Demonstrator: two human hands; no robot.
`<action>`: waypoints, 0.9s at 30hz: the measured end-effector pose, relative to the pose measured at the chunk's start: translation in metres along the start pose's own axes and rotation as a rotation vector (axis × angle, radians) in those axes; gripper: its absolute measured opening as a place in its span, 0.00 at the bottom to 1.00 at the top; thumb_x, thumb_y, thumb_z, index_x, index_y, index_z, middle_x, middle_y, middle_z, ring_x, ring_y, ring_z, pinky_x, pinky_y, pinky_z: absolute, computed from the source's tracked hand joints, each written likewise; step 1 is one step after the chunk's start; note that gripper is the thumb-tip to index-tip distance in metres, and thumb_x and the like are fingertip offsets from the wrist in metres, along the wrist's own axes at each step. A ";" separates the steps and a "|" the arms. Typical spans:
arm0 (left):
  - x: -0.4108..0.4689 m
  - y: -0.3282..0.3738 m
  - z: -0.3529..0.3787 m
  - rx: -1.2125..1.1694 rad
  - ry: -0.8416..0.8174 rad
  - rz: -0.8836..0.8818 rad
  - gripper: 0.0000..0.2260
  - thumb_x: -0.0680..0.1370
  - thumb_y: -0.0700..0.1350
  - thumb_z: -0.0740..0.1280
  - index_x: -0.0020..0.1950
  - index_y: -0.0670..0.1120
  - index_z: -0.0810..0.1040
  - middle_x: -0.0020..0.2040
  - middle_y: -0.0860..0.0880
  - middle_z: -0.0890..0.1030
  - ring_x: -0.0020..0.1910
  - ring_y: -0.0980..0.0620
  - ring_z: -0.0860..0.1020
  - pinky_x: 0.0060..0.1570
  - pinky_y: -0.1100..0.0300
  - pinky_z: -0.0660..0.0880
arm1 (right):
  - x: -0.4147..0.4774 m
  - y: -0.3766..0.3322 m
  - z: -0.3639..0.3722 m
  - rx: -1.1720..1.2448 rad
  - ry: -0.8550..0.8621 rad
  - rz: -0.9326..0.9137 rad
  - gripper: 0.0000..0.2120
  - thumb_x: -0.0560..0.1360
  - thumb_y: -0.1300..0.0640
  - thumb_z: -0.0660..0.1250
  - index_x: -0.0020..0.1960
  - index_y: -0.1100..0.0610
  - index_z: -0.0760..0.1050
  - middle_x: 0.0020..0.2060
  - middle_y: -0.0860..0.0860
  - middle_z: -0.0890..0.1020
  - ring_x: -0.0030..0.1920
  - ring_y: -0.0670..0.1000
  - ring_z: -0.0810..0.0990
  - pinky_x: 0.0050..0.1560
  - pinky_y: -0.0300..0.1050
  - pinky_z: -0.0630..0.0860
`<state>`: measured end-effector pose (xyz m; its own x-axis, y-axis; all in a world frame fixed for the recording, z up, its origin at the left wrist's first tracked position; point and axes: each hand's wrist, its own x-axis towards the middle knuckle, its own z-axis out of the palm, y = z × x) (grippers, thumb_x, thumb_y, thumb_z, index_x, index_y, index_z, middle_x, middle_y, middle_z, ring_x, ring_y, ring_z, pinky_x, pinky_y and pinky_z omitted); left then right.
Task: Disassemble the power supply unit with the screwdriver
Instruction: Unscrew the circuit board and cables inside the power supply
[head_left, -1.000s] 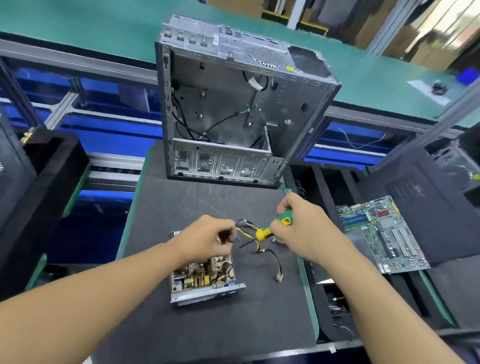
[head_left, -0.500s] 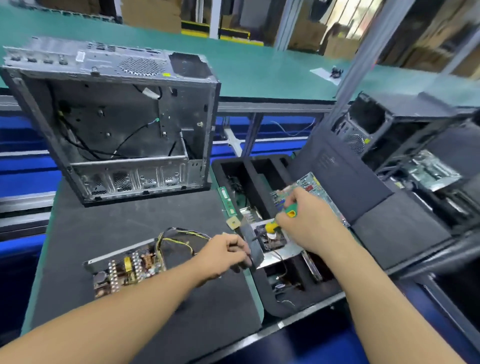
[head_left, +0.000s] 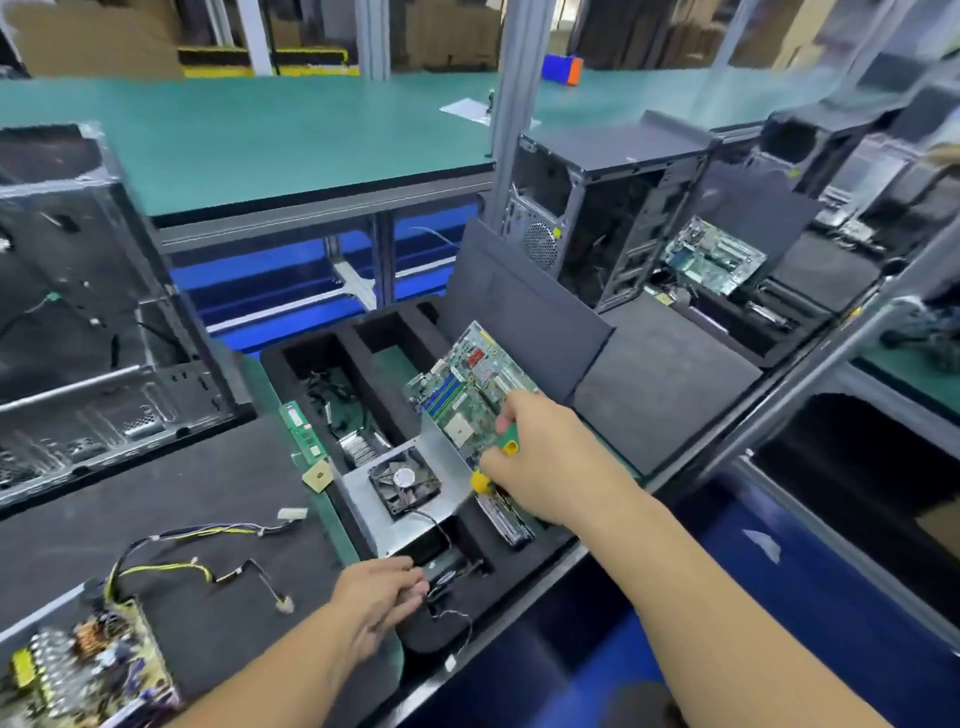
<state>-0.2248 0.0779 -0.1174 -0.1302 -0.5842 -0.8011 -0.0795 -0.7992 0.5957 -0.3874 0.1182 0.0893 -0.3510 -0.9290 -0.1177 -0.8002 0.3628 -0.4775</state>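
Observation:
The opened power supply board (head_left: 88, 670) lies at the bottom left on the black mat, its yellow and black wires (head_left: 171, 561) trailing to the right. Its metal cover with the fan (head_left: 402, 486) lies in the black foam tray (head_left: 322, 358). My right hand (head_left: 545, 473) hovers over the tray beside that cover and grips the green and yellow screwdriver (head_left: 506, 441). My left hand (head_left: 382, 597) is at the tray's near edge, just below the cover's corner, with its fingers relaxed and nothing in them.
A green motherboard (head_left: 472, 395), a heat sink (head_left: 358, 447) and a memory stick (head_left: 301, 431) are in or beside the tray. An empty computer case (head_left: 78, 312) stands at the left. Another open case (head_left: 597, 208) stands behind a metal post at the right.
The view has swung right from the board to the tray. My left hand left the board, carried a dark piece to the tray and now holds nothing. My right hand moved over the tray with the screwdriver.

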 end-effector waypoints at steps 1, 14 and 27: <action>0.002 0.000 0.003 0.001 0.022 -0.005 0.07 0.79 0.30 0.63 0.54 0.36 0.78 0.52 0.37 0.81 0.45 0.44 0.82 0.28 0.62 0.80 | 0.002 0.005 -0.001 0.002 -0.016 0.000 0.09 0.74 0.52 0.65 0.50 0.56 0.69 0.42 0.50 0.72 0.32 0.51 0.70 0.29 0.44 0.63; -0.013 0.025 -0.048 0.418 0.066 0.600 0.25 0.75 0.26 0.53 0.41 0.50 0.84 0.42 0.49 0.86 0.44 0.51 0.85 0.44 0.56 0.80 | 0.025 -0.021 0.014 0.073 -0.176 -0.157 0.07 0.75 0.54 0.65 0.50 0.52 0.68 0.44 0.47 0.70 0.32 0.47 0.68 0.28 0.43 0.61; -0.037 0.027 -0.259 1.082 0.689 0.755 0.13 0.72 0.42 0.69 0.54 0.55 0.82 0.69 0.50 0.72 0.67 0.45 0.71 0.63 0.48 0.68 | 0.019 -0.155 0.114 0.081 -0.346 -0.534 0.08 0.80 0.48 0.64 0.55 0.49 0.69 0.47 0.44 0.70 0.42 0.45 0.72 0.39 0.41 0.67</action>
<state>0.0338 0.0415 -0.0866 -0.0169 -0.9996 0.0235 -0.9255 0.0246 0.3779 -0.2145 0.0360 0.0624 0.2738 -0.9551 -0.1131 -0.7773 -0.1504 -0.6109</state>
